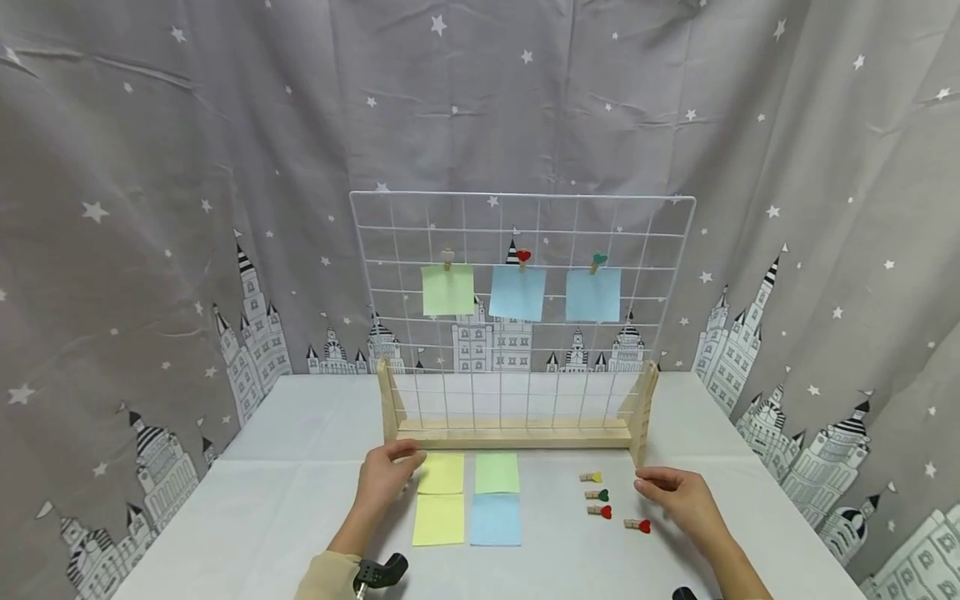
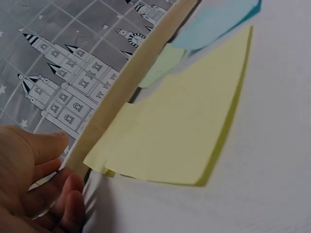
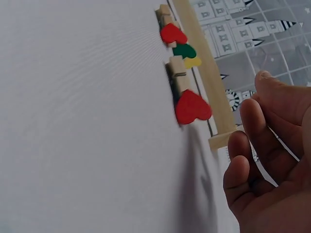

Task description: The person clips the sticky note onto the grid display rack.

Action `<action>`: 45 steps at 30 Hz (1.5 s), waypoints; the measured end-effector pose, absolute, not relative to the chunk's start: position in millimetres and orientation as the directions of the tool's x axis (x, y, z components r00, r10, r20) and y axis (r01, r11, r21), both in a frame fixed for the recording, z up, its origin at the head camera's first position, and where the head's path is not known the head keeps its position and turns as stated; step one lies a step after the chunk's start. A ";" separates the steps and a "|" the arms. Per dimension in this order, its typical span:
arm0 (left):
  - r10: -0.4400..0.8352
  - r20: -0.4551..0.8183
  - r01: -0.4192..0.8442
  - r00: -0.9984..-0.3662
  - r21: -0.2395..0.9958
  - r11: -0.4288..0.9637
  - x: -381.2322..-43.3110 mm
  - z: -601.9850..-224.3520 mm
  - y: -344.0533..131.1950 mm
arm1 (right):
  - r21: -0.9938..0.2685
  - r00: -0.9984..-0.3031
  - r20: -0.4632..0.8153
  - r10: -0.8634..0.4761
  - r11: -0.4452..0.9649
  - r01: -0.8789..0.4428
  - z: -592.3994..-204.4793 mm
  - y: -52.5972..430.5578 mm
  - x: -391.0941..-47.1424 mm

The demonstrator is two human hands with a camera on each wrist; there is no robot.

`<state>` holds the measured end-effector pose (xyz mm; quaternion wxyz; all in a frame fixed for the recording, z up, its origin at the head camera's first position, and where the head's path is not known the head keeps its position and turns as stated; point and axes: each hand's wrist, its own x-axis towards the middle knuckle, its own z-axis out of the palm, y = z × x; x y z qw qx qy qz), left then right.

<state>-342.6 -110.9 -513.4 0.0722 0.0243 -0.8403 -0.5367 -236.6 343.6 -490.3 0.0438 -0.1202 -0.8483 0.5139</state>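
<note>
My left hand [image 1: 386, 477] hovers by the left edge of the upper yellow sticky note [image 1: 441, 473], its fingers loosely bent with nothing in them. In the left wrist view a gap shows between the fingertips and the large yellow note [image 2: 180, 121]. A green note [image 1: 497, 473] and a blue note [image 1: 496, 520] lie to the right of the yellow ones. My right hand [image 1: 681, 498] is held beside the small wooden clothespins, fingers relaxed and holding nothing. Nearest to it is a clothespin with a red heart [image 3: 193, 108]; others carry red, green [image 1: 602, 495] and yellow [image 1: 596, 477] hearts.
Behind the notes stands a white wire grid [image 1: 525, 358] on a wooden base [image 1: 517, 435]. Clothespins hold a green note [image 1: 447, 292] and two blue notes [image 1: 517, 293] on it. A grey castle-print curtain [image 1: 525, 108] hangs behind the white table [image 1: 322, 417].
</note>
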 end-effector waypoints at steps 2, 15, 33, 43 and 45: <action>-0.128 0.112 0.047 -0.985 0.903 0.427 -346.0 -515.0 -109.4 | -0.868 -0.966 -0.051 0.252 0.467 0.167 -492.9 345.9 -236.7; -0.153 0.217 0.084 -0.964 0.797 0.598 -351.7 -525.9 -104.0 | -0.781 -0.969 -0.068 0.240 0.591 0.201 -504.1 342.3 -231.3; -0.127 0.212 0.059 -0.969 0.697 0.714 -351.2 -530.3 -98.5 | -0.736 -0.990 -0.086 0.108 0.663 0.136 -507.2 350.9 -215.9; -0.123 0.212 0.052 -0.970 0.670 0.741 -348.7 -526.3 -96.2 | -0.722 -0.994 -0.061 0.088 0.683 0.105 -505.3 350.5 -213.1; -0.129 0.210 0.046 -0.969 0.670 0.741 -348.7 -526.8 -96.1 | -0.723 -0.994 -0.062 0.088 0.683 0.105 -505.5 350.8 -212.8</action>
